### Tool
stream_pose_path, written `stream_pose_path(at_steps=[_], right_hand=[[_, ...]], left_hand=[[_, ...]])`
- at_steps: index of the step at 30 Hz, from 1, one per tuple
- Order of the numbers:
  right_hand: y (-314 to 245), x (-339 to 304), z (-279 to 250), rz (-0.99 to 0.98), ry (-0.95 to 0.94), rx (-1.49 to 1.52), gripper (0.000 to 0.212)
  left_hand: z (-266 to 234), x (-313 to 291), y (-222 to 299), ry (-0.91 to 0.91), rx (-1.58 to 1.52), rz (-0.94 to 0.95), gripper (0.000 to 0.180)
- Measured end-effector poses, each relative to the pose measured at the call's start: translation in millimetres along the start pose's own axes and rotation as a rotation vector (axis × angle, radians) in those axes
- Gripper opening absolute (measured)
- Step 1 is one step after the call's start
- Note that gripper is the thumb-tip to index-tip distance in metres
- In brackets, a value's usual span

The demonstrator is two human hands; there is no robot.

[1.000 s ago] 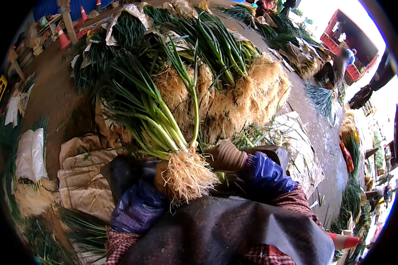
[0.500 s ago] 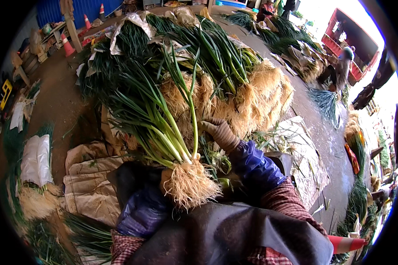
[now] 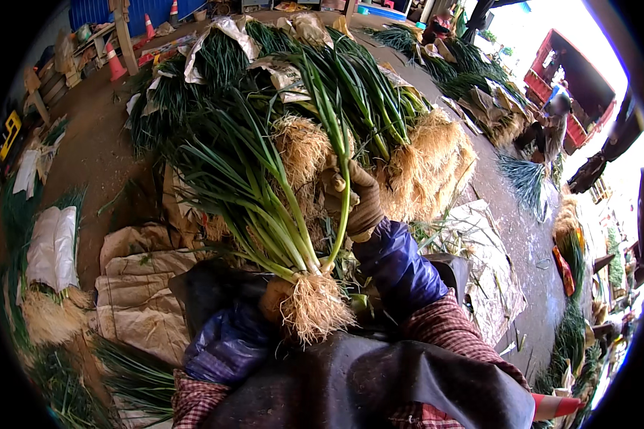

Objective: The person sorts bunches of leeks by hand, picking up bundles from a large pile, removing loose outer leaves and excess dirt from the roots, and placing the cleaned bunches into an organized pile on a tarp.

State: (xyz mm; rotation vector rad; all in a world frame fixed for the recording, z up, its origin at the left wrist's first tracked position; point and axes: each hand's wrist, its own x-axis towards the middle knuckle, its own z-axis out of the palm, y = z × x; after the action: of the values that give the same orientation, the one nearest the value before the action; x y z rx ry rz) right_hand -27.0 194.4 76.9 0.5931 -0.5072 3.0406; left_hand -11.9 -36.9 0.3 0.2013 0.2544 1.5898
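A bunch of green onions (image 3: 275, 222) leans to the upper left over my lap, its pale, tangled roots (image 3: 313, 307) hanging toward me. My gloved left hand (image 3: 272, 299) is mostly hidden behind those roots and grips the bunch at its base. To the right, my gloved right hand (image 3: 358, 200) has its fingers curled at one green onion stalk (image 3: 346, 193), which bows away from the others. That stalk still joins the bunch at the root end. Purple sleeve covers and a dark apron (image 3: 350, 379) show on my arms and lap.
A large heap of green onions (image 3: 222, 68) with roots facing me (image 3: 433, 161) lies just beyond. Brown sacking (image 3: 147, 293) is at left, a pale sheet (image 3: 479, 264) at right. Traffic cones (image 3: 114, 62) stand far left. A person (image 3: 554, 121) crouches near a red truck bed (image 3: 572, 79).
My right hand has moved up slightly and closed at the single stalk, which now bends out to the right. The bunch and my left hand stay nearly in place.
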Motion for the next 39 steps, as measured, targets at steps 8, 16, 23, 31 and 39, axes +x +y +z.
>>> stream_pose_path(at_steps=[8, 16, 23, 31, 39], right_hand=[[3.3, -22.7, -2.0, 0.36, 0.114, -0.549, 0.026], [28.5, -117.2, -111.7, 0.675, -0.046, -2.194, 0.015], [47.1, -186.2, -117.8, 1.185, -0.411, -2.639, 0.024], [-20.2, -29.9, 26.3, 0.049, 0.271, -3.099, 0.043], [-63.2, -3.5, -26.7, -0.306, -0.036, -3.003, 0.019]], left_hand=[[-2.2, 3.5, 1.4, -0.05, 0.06, 0.021, 0.045], [9.4, 0.5, 4.0, -0.032, 0.024, 0.042, 0.061], [37.3, -0.5, 2.9, 0.001, -0.107, 0.021, 0.045], [-3.3, 4.8, -4.8, -0.051, -0.095, -0.023, 0.054], [23.5, 1.3, -2.0, 0.124, 0.045, -0.076, 0.056]])
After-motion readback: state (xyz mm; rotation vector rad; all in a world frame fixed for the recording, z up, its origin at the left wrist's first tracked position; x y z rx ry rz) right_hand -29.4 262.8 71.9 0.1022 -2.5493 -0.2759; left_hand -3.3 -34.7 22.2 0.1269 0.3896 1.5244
